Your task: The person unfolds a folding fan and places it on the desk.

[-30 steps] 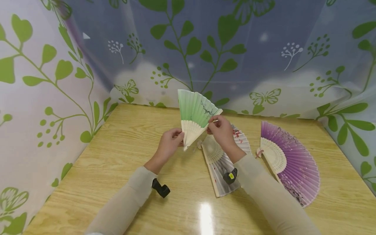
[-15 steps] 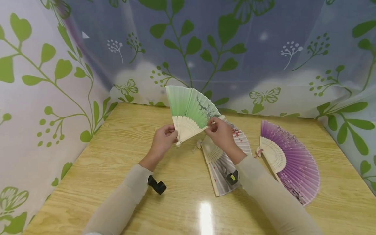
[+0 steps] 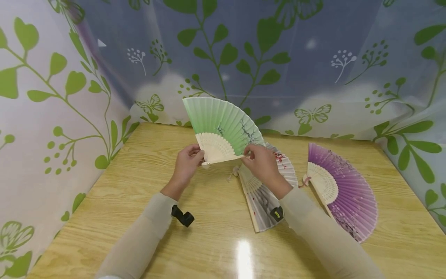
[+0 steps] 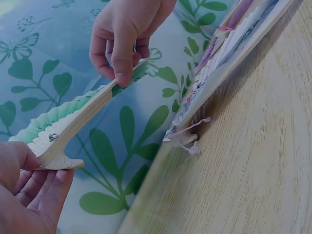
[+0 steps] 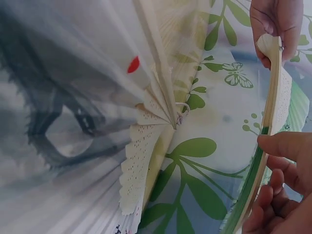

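A green folding fan [image 3: 223, 120] with pale pierced ribs and a dark branch print is spread above the table in the head view. My left hand [image 3: 188, 164] pinches its left rib low down, close to the pivot. The right hand [image 3: 262, 162] pinches the opposite outer rib between thumb and fingers. In the left wrist view the green fan [image 4: 73, 117] is seen nearly edge-on, held at both ends. From the right wrist, the thumb [image 5: 282, 145] presses on the outer rib where the green cloth begins.
A grey-white folding fan [image 3: 259, 193] with red blossoms lies spread beneath the right forearm, partly hidden by it. To its right lies an open purple fan [image 3: 352, 193] with a pink cord. The wooden table [image 3: 139, 155] meets a leaf-printed curtain [image 3: 174, 93] at the back and left.
The green fan has spread much wider. Its left edge and my left hand have moved left, while the right hand has swung its rib down toward level.
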The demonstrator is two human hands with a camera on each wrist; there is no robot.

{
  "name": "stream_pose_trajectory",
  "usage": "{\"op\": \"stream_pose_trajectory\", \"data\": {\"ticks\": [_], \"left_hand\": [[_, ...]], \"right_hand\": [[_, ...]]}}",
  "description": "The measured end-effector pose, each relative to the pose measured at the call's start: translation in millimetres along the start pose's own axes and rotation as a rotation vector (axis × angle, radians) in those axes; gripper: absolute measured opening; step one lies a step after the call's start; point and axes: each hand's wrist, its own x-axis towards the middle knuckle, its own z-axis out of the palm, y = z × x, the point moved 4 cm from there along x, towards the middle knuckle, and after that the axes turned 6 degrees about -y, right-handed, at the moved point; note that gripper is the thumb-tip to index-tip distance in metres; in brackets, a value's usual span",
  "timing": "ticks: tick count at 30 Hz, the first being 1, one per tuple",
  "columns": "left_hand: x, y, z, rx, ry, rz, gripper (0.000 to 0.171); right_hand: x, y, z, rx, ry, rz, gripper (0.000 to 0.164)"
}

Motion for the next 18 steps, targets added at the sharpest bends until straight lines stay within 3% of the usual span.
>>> {"op": "stream_pose_trajectory", "data": {"ticks": [7, 18], "left_hand": [[3.3, -1.6, -6.7, -0.038, 0.023, -0.019, 0.03], [10.2, 1.6, -22.0, -0.094, 0.037, -0.015, 0.029]], "right_hand": [[-5, -6, 2, -0.082, 0.038, -0.052, 0.011], [-16, -31, 8, -0.218, -0.032, -0.146, 0.008]]}}
